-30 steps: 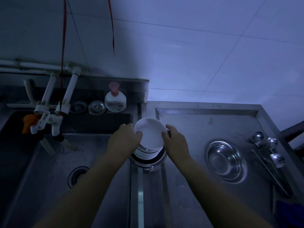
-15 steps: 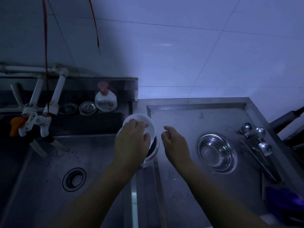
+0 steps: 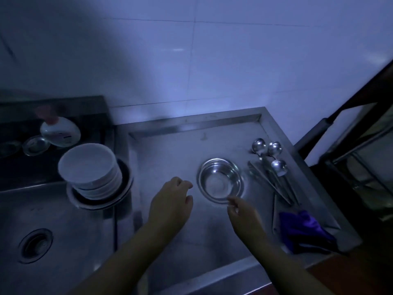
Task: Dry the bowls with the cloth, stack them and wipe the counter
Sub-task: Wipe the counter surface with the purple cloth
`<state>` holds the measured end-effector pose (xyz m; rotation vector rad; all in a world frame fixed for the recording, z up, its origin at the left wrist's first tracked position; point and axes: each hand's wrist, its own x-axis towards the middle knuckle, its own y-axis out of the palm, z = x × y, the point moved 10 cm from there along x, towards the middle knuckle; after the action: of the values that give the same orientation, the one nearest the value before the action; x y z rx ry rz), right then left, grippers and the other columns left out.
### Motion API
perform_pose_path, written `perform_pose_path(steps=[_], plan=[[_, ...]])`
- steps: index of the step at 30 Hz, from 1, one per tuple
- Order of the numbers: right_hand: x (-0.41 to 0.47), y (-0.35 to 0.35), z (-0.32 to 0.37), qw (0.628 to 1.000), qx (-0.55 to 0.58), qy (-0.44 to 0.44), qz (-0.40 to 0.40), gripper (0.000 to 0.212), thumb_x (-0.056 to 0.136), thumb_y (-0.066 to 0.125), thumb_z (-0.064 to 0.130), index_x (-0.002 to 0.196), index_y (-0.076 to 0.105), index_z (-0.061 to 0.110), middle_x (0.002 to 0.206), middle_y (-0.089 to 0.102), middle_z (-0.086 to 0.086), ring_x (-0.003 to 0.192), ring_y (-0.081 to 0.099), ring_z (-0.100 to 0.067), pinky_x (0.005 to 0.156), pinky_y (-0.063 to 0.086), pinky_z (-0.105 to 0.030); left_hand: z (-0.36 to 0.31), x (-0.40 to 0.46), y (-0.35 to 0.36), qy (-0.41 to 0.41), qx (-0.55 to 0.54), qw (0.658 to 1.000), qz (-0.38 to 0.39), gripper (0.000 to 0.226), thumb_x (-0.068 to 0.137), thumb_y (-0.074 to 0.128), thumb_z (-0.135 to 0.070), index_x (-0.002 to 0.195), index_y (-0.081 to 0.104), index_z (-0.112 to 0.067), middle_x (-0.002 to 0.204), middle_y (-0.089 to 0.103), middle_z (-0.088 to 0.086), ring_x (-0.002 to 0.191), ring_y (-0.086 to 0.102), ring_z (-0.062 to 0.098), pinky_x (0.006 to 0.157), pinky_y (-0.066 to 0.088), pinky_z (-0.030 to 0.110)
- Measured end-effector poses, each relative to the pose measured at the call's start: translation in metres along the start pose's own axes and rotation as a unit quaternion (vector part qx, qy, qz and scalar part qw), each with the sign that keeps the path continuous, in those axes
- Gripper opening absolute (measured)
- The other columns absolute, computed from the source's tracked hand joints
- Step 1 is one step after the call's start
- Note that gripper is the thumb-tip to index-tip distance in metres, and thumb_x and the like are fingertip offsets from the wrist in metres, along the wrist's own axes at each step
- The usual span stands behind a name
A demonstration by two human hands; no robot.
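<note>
Both grips empty: left hand (image 3: 170, 201) at 9 o'clock and right hand (image 3: 242, 211) at 5 o'clock of the steel bowl (image 3: 220, 180). Probably light, rigid, slippery; best gripped by its rim.

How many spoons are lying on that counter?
3, side by side at the counter's far right: two bowls at the back, one nearer. Their handles run among other utensils, which may hide more.

No readable text; soap bottle (image 3: 60, 133) label blurred.
</note>
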<state>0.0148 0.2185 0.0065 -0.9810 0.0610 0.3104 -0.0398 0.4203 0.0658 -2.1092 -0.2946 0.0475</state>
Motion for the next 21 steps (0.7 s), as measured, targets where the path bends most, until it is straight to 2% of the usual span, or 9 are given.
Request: perform_pose_path(steps=[3, 5, 6, 8, 10, 11, 14, 16, 21], plan=[[-0.009, -0.04, -0.078, 0.995, -0.094, 0.027, 0.005, 0.026, 0.087, 0.062, 0.014, 0.113, 0.066, 0.014, 0.111, 0.067, -0.005, 0.099, 0.062, -0.015, 0.077, 0.039, -0.015, -0.05, 0.007, 0.048, 0.004, -0.008, 0.999, 0.034, 0.029, 0.086, 0.053, -0.028, 0.115, 0.059, -0.027, 0.113, 0.056, -0.005, 0.101, 0.056, 0.016, 0.076, 0.046, 0.029], [-0.009, -0.063, -0.123, 0.994, -0.107, 0.033, 0.006, 0.027, 0.065, 0.083, 0.008, 0.09, 0.073, 0.004, 0.093, 0.071, -0.013, 0.085, 0.069, -0.021, 0.072, 0.05, -0.02, -0.084, 0.01, 0.08, 0.012, -0.014, 0.998, 0.06, 0.03, 0.085, 0.053, -0.026, 0.115, 0.058, -0.028, 0.113, 0.055, -0.004, 0.103, 0.055, 0.017, 0.077, 0.045, 0.029], [-0.008, -0.076, -0.145, 0.992, -0.123, 0.034, -0.003, 0.027, 0.063, 0.084, 0.006, 0.088, 0.073, 0.002, 0.094, 0.071, -0.016, 0.086, 0.068, -0.025, 0.074, 0.053, -0.025, -0.1, 0.01, 0.095, 0.016, -0.016, 0.997, 0.076, 0.031, 0.085, 0.053, -0.026, 0.115, 0.058, -0.027, 0.114, 0.054, -0.004, 0.104, 0.055, 0.018, 0.078, 0.045, 0.03], [-0.006, -0.101, -0.184, 0.991, -0.108, 0.072, -0.032, 0.027, 0.08, 0.067, 0.003, 0.107, 0.068, 0.001, 0.111, 0.064, -0.017, 0.105, 0.059, -0.032, 0.09, 0.046, -0.036, -0.127, 0.011, 0.123, 0.019, -0.017, 0.994, 0.107, 0.032, 0.085, 0.051, -0.026, 0.117, 0.056, -0.025, 0.116, 0.052, -0.003, 0.105, 0.055, 0.019, 0.08, 0.046, 0.031], [-0.004, -0.125, -0.215, 0.986, -0.107, 0.086, -0.094, 0.031, 0.079, 0.061, -0.003, 0.11, 0.065, 0.002, 0.116, 0.058, -0.018, 0.111, 0.051, -0.039, 0.089, 0.044, -0.045, -0.147, 0.011, 0.145, 0.018, -0.008, 0.991, 0.13, 0.034, 0.086, 0.049, -0.027, 0.119, 0.054, -0.024, 0.117, 0.05, -0.003, 0.104, 0.054, 0.019, 0.078, 0.045, 0.03], [0.0, -0.129, -0.227, 0.983, -0.127, 0.089, -0.093, 0.033, 0.078, 0.058, -0.003, 0.11, 0.064, 0.006, 0.12, 0.055, -0.016, 0.113, 0.047, -0.037, 0.089, 0.043, -0.044, -0.155, 0.011, 0.155, 0.017, -0.003, 0.99, 0.139, 0.034, 0.087, 0.048, -0.026, 0.12, 0.054, -0.024, 0.117, 0.049, -0.003, 0.103, 0.054, 0.019, 0.077, 0.044, 0.03], [0.017, -0.124, -0.251, 0.974, -0.211, 0.077, -0.012, 0.046, 0.079, 0.051, 0.006, 0.122, 0.053, 0.023, 0.138, 0.039, -0.003, 0.125, 0.032, -0.025, 0.099, 0.034, -0.038, -0.173, 0.013, 0.179, 0.013, -0.003, 0.987, 0.16, 0.035, 0.087, 0.046, -0.025, 0.121, 0.053, -0.022, 0.117, 0.049, -0.002, 0.102, 0.054, 0.019, 0.077, 0.045, 0.031], [0.028, -0.117, -0.263, 0.969, -0.236, 0.057, 0.04, 0.045, 0.079, 0.05, 0.01, 0.12, 0.051, 0.028, 0.141, 0.033, 0.0, 0.129, 0.026, -0.023, 0.1, 0.032, -0.037, -0.18, 0.013, 0.191, 0.01, 0.003, 0.985, 0.173, 0.035, 0.088, 0.045, -0.025, 0.123, 0.053, -0.023, 0.118, 0.049, -0.003, 0.104, 0.053, 0.017, 0.079, 0.044, 0.029], [0.041, -0.114, -0.259, 0.954, -0.28, -0.052, 0.1, 0.027, 0.082, 0.055, 0.028, 0.109, 0.059, 0.028, 0.129, 0.045, 0.002, 0.127, 0.032, -0.021, 0.1, 0.027, -0.032, -0.192, 0.015, 0.208, 0.008, 0.024, 0.979, 0.201, 0.037, 0.089, 0.044, -0.026, 0.126, 0.05, -0.026, 0.122, 0.048, -0.004, 0.108, 0.05, 0.015, 0.083, 0.04, 0.027]])
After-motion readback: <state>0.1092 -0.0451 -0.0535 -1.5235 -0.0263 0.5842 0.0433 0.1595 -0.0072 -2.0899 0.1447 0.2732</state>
